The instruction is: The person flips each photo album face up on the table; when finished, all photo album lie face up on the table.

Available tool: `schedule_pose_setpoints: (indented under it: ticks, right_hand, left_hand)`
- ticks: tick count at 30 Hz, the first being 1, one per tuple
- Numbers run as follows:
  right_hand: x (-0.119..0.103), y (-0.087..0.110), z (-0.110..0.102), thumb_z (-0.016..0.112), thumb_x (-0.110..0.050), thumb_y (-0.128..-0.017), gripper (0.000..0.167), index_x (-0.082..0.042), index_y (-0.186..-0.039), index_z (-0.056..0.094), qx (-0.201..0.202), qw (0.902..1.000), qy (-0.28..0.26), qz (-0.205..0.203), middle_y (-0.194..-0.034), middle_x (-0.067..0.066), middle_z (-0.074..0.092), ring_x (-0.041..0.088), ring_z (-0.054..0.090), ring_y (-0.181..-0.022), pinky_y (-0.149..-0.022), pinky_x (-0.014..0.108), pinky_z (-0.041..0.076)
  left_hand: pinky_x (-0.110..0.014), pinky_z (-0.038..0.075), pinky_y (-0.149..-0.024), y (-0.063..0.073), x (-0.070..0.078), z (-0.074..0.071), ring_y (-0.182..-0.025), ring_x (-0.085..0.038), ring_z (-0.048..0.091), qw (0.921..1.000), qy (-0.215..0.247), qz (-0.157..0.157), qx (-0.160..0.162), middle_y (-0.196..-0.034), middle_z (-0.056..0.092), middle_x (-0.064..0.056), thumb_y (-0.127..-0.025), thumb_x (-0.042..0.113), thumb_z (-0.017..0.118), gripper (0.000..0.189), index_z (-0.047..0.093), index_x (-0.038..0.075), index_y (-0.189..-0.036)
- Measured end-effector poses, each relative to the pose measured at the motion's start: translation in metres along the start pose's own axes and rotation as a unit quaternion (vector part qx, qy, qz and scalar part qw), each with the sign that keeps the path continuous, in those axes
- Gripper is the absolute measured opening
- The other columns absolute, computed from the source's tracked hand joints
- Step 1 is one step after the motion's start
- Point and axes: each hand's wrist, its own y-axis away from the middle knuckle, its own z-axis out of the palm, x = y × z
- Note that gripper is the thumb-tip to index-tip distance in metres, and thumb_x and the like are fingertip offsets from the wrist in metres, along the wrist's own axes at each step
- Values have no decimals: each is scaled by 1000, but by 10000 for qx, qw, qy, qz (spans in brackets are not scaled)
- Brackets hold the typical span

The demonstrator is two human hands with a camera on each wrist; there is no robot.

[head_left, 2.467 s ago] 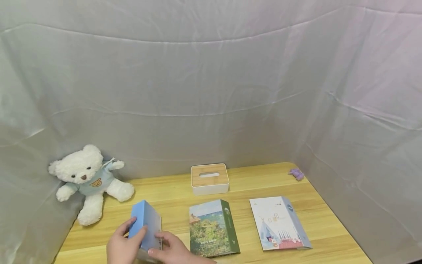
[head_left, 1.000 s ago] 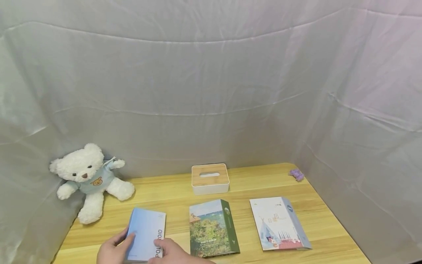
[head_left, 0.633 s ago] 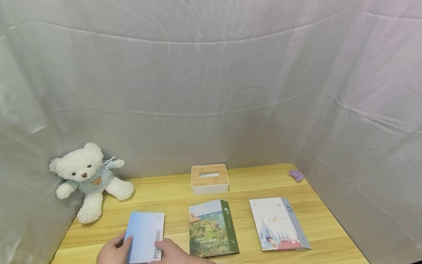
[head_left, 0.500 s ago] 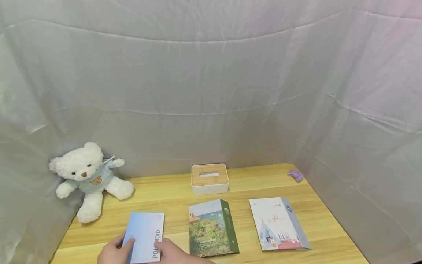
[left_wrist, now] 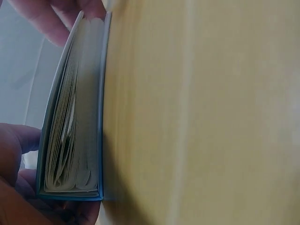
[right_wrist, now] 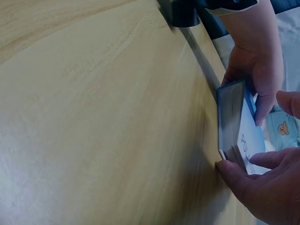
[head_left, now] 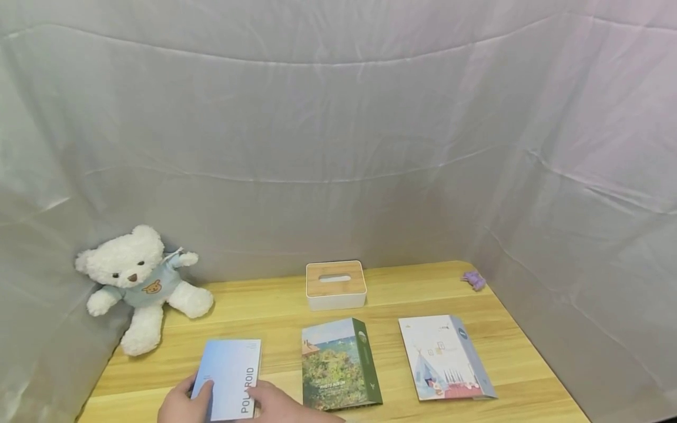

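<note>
Both hands hold a small blue-and-white photo album (head_left: 228, 373) with "POLAROID" on its cover, at the front left of the table. My left hand (head_left: 184, 402) grips the spine side, thumb on the cover. On the opposite edge, my right hand (head_left: 275, 402) pinches the album between fingers and thumb. In the left wrist view the page block of the album (left_wrist: 77, 103) shows between its two covers, close to the tabletop. Right of it lie a green photo album (head_left: 335, 370) with a garden scene and a white album (head_left: 441, 358) with a tent picture.
A white teddy bear (head_left: 143, 288) in a blue shirt leans at the back left of the wooden table (head_left: 264, 308). A tissue box (head_left: 335, 286) stands at the back middle, and a small purple object (head_left: 473, 280) lies at the back right. Grey curtains (head_left: 317, 147) enclose the table.
The Polaroid album, tilted with its spine raised 2.5 seconds ago, has come down to lie with its cover facing up. Both hands have lowered with it and keep their hold. The other things stay put.
</note>
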Motion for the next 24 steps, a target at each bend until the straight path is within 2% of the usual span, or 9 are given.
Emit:
schedule_pose_setpoints:
  ticks: [3, 5, 9, 11, 15, 17, 19, 22, 24]
  right_hand:
    - [8, -3, -3, 66, -6, -104, 47, -4, -151, 57, 95, 9997, 160, 134, -149, -3, 61, 4, 56, -134, -112, 22, 44]
    - [24, -7, -9, 70, -16, -104, 45, -9, -147, 62, 243, 9973, 644, 247, -145, -5, 62, 4, 56, -133, -111, 25, 46]
    - [57, -5, -26, 75, -42, -100, 55, -18, -148, 63, 725, 9816, 1683, 537, -148, -2, 58, 14, 55, -136, -107, 35, 53]
    - [48, 8, -31, 77, -44, -98, 61, -17, -150, 60, 1079, 9716, 2009, 627, -154, 3, 54, 21, 54, -139, -109, 43, 52]
    - [-5, 55, -37, 77, -36, -98, 59, -12, -149, 60, 1805, 9571, 2198, 551, -155, 7, 53, 29, 54, -138, -111, 54, 50]
    - [-23, 78, -46, 75, -29, -100, 55, -8, -148, 60, 2086, 9536, 2137, 385, -154, 11, 54, 32, 56, -135, -109, 55, 51]
    - [-28, 96, -59, 73, -27, -101, 53, -4, -147, 59, 2373, 9469, 2162, 182, -152, 14, 55, 35, 56, -133, -106, 53, 53]
    - [-22, 120, -79, 71, -24, -103, 52, 2, -146, 58, 2799, 9379, 2047, -54, -147, 18, 56, 39, 58, -126, -100, 50, 57]
    - [-17, 135, -89, 70, -24, -104, 52, 3, -146, 57, 3025, 9324, 1979, -5, -147, 19, 55, 41, 57, -127, -100, 51, 56]
  left_hand:
    - [-63, 56, -89, 1, 2, 1, -107, -55, 66, 9998, -49, 42, 174, -113, 69, -34, -98, 25, 69, 59, 57, -19, -135]
    - [-65, 53, -93, 2, 5, 1, -111, -56, 62, 9995, -75, 72, 309, -118, 65, -37, -96, 24, 70, 60, 57, -19, -136]
    - [-70, 43, -106, 8, 13, 1, -124, -61, 50, 9973, -83, 253, 690, -134, 48, -42, -94, 23, 71, 64, 51, -18, -140]
    - [-71, 40, -108, 13, 18, 3, -127, -62, 45, 9951, -73, 401, 898, -137, 42, -41, -94, 23, 72, 65, 50, -15, -142]
    - [-71, 42, -103, 27, 34, 11, -125, -60, 48, 9816, 233, 1194, 1470, -136, 49, -36, -90, 17, 78, 54, 61, -10, -134]
    - [-68, 45, -101, 36, 44, 19, -123, -56, 54, 9692, 503, 1722, 1688, -131, 57, -32, -88, 12, 82, 46, 68, -7, -127]
    - [-65, 47, -101, 44, 54, 30, -120, -53, 58, 9562, 693, 2239, 1752, -126, 62, -29, -85, 7, 85, 41, 72, -6, -121]
    - [-64, 50, -99, 56, 69, 52, -116, -47, 62, 9470, 677, 2758, 1500, -123, 66, -21, -84, 7, 87, 37, 75, -1, -118]
    - [-64, 52, -98, 64, 77, 67, -115, -44, 64, 9491, 540, 2899, 1111, -124, 67, -17, -85, 11, 88, 36, 75, 2, -118]
